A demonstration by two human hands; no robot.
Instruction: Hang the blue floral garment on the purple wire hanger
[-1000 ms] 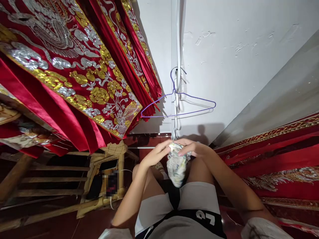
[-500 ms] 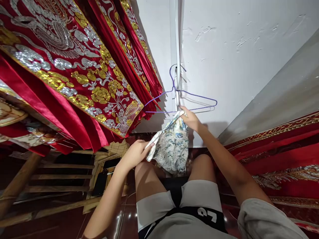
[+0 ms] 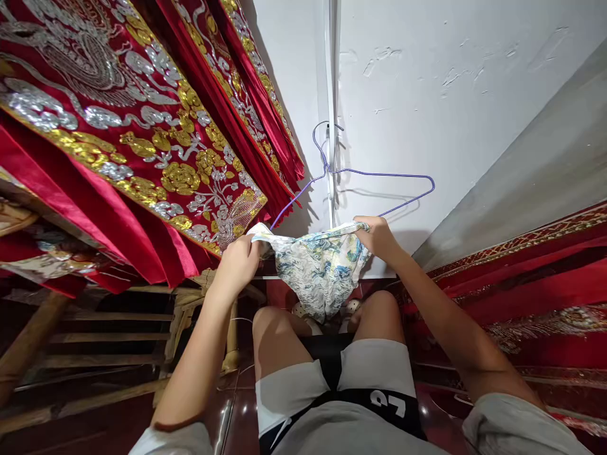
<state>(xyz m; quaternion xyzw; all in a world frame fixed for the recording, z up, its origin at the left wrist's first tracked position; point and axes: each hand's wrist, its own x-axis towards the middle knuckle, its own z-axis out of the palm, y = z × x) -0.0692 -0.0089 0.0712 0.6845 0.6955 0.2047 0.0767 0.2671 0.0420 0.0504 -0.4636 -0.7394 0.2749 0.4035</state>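
A white garment (image 3: 320,268) with a blue and yellow-green pattern is stretched between my two hands, its top edge pulled nearly straight. Its lower part hangs in wrinkled folds above my knees. My left hand (image 3: 239,256) is closed round the left end of that edge. The other end is pinched in my right hand (image 3: 377,237). Just behind the cloth, a purple wire hanger (image 3: 384,174) hangs by its hook in front of the wall. The garment covers most of the hanger's bottom bar. What kind of garment it is, I cannot tell.
Red embroidered cloths (image 3: 180,145) with gold and silver sequins hang at the left. More red fabric (image 3: 531,303) lies along the right. A bamboo frame (image 3: 109,338) stands at lower left. A pale vertical strip (image 3: 331,76) runs up the white wall (image 3: 455,114).
My left hand has moved up and to the left, and my right hand slightly right and down. The garment went from slanted and bunched to spread wide between them. The hanger looks tilted and wider.
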